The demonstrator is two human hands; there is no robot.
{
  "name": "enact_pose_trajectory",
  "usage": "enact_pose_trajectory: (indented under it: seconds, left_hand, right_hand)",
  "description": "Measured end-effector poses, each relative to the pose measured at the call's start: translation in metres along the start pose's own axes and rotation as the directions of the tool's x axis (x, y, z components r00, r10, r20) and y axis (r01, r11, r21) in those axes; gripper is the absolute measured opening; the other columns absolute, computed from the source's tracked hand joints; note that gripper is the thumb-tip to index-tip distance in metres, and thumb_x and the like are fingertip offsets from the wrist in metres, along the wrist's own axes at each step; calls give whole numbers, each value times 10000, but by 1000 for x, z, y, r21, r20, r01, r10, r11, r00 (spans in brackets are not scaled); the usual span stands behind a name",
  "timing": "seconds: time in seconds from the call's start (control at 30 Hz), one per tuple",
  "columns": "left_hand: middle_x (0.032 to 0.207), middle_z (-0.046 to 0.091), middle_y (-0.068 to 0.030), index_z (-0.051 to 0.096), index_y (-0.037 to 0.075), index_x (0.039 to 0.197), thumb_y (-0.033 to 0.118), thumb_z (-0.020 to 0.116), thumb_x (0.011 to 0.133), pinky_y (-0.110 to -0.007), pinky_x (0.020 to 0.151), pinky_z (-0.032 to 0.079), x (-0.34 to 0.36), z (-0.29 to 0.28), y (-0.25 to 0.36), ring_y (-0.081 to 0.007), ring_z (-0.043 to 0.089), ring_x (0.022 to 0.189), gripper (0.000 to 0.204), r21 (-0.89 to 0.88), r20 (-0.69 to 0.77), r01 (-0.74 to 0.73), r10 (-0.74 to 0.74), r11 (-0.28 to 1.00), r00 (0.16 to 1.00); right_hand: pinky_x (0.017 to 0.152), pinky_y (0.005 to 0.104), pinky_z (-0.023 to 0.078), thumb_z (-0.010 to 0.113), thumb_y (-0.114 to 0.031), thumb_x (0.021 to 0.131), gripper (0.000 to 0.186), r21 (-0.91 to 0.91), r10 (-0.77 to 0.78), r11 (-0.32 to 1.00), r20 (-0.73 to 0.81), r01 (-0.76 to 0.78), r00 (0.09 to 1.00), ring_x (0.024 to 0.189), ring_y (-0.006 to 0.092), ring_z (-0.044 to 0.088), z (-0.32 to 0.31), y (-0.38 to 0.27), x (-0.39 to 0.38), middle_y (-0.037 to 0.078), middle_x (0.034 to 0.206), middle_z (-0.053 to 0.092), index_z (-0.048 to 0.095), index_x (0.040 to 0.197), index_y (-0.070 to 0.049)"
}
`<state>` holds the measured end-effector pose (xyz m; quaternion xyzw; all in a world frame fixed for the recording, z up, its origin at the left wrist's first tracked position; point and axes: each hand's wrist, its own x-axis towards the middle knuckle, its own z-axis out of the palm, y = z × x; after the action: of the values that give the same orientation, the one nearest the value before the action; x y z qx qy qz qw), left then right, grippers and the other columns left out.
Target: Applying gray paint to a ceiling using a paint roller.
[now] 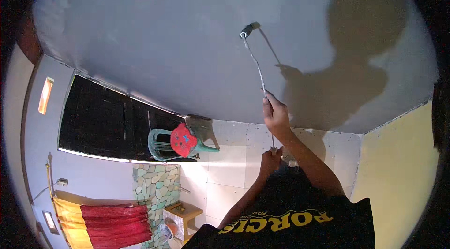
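Note:
A paint roller (pixel 247 30) with a small dark sleeve meets the grey wall (pixel 178 28) high up in the middle of the view. From it a long, thin, slightly bent pale handle (pixel 256 65) runs down to me. My right hand (pixel 275 113) is closed around the handle partway along, its arm stretched forward. Lower down, close to my body, my left hand (pixel 270 161) grips the same handle near its bottom end. The shadow of my head, arm and roller falls on the wall to the right.
At the left, a green plastic chair (pixel 159 145) with a red cushion (pixel 183 139) stands before a dark door (pixel 101 113). A wooden stool (pixel 190 212) and a bucket (pixel 168 231) sit by stone cladding (pixel 157 188). A red-yellow curtain (pixel 115 223) hangs nearby. A yellow wall (pixel 398 164) rises on the right.

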<state>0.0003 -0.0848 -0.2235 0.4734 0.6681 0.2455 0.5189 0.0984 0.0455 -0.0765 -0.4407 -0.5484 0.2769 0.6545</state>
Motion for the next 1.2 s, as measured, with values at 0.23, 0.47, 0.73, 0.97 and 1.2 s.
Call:
enact_pose_trajectory:
  seconds: [0.23, 0.47, 0.73, 0.97, 1.2]
  left_hand:
    - [543, 545, -71, 588, -6, 712, 365, 643, 931, -332, 473, 419, 11, -6, 32, -143, 530, 481, 433, -116, -77, -224, 216, 968, 973]
    - [569, 550, -60, 555, 18, 691, 303, 634, 945, -323, 473, 411, 6, 3, 12, -136, 546, 500, 389, 164, -76, -379, 394, 911, 916]
    - [522, 515, -40, 619, -2, 753, 372, 617, 952, -321, 464, 388, 8, -5, 32, -115, 488, 489, 424, -138, -69, -232, 224, 963, 972]
    - [533, 546, -59, 622, -14, 778, 396, 591, 959, -335, 478, 404, 12, -8, 18, -143, 519, 487, 450, 11, -52, -91, 92, 996, 994]
    - [554, 557, -92, 624, -16, 794, 374, 581, 963, -343, 510, 423, 4, -9, -8, -171, 554, 529, 427, 2, -29, -37, 37, 999, 999]
  right_hand:
    - [495, 252, 377, 542, -89, 967, 292, -96, 29, 995, 22, -27, 999, 538, 72, 408, -7, -26, 27, 58, 604, 459, 582, 1237, 16]
    - [557, 326, 446, 544, -53, 950, 271, -42, -22, 999, -10, 21, 1000, 583, 236, 584, -7, -9, 5, 197, 718, 584, 563, 1205, 37]
    - [536, 321, 429, 553, -38, 939, 280, -60, 50, 997, 30, -49, 998, 547, 225, 552, -3, -25, 25, 175, 689, 567, 571, 1213, 16]
    - [507, 309, 399, 542, -44, 946, 299, -27, 83, 996, 58, -81, 995, 514, 179, 488, -1, -18, 13, 152, 650, 515, 562, 1241, 2]
    - [499, 289, 381, 543, -57, 953, 302, -65, 56, 997, 88, -50, 995, 537, 126, 464, 15, -5, 6, 87, 623, 490, 574, 1250, -11]
